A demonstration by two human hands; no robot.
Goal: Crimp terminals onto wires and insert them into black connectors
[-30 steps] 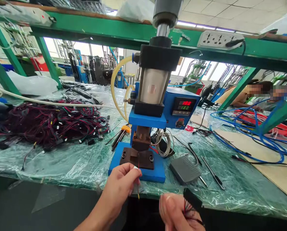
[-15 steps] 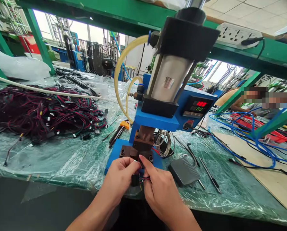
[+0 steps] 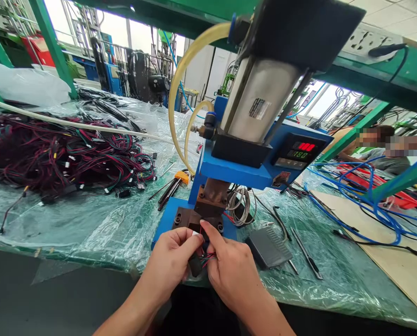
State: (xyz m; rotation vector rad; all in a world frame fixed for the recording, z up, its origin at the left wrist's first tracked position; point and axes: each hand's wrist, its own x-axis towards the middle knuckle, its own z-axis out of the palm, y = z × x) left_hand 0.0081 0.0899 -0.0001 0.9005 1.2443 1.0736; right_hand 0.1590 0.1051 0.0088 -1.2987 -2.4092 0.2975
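Observation:
Both my hands meet in front of a blue pneumatic press [image 3: 229, 168] at the bench's near edge. My left hand [image 3: 171, 263] pinches thin wires with a small white tag at its fingertips. My right hand [image 3: 229, 270] is closed round a small wire harness [image 3: 199, 261] with a black connector and red and dark wires; its forefinger points at the press's brown die block [image 3: 194, 219]. The two hands touch over the harness.
A big heap of red and black wire harnesses [image 3: 64, 158] lies at the left on the plastic-covered bench [image 3: 89, 228]. A grey pedal-like block [image 3: 267, 247] and loose tools lie right of the press. Blue cables [image 3: 365, 200] and other people sit at the far right.
My right hand came up from the lower edge with the harness and joined my left hand at the press. The view moved closer to the press.

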